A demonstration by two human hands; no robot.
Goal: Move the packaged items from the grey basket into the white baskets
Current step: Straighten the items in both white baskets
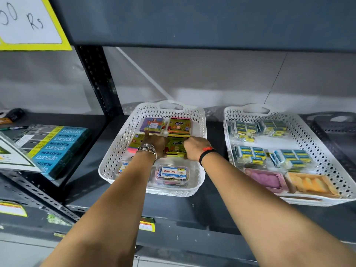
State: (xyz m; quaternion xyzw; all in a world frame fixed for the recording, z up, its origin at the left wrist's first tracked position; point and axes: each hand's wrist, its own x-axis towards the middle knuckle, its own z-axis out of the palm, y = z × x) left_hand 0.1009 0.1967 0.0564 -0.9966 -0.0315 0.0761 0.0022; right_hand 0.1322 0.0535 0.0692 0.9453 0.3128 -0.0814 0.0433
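Both my hands reach into the left white basket [115, 151] on the shelf. My left hand [157, 143], with a watch on its wrist, and my right hand [193, 148], with a black and red band, grip a yellow-green packet [176, 146] from either side. More packets of the same kind lie around it: a purple one [152, 124], a green one [180, 125] and another [135, 142] at the left. A clear box of gem clips [172, 174] sits at the basket's front. The grey basket is not clearly in view.
A second white basket [327, 157] to the right holds blue-yellow eraser packs [250, 154], a pink pack [264, 179] and an orange pack [310, 183]. Blue pencil boxes [57, 149] lie on the left shelf bay. A perforated black upright [98, 79] divides the bays. A dark basket [335, 122] stands far right.
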